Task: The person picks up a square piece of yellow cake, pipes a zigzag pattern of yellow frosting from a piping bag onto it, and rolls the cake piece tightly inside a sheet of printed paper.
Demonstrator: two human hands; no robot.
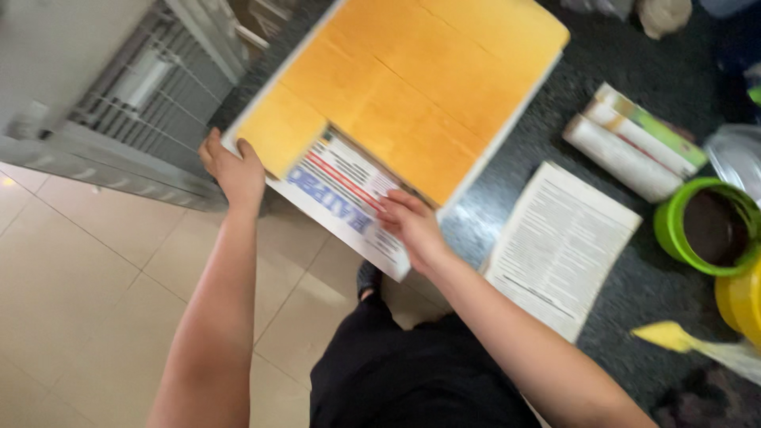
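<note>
A large flat cardboard box (412, 87) with an orange-brown top and a white printed side lies on a dark speckled counter (674, 71), its near corner jutting past the counter's edge. My left hand (231, 168) grips the box's left corner, fingers curled over the edge. My right hand (411, 224) rests flat on the white printed flap at the box's near side, fingers spread on it.
A white printed sheet (561, 246) lies on the counter right of the box. Behind it is a rolled paper bundle (634, 143). A green pot (704, 228) with dark soil and a yellow container (741, 301) stand at the right. A grey cabinet (127, 95) rises at the left over beige floor tiles (95, 301).
</note>
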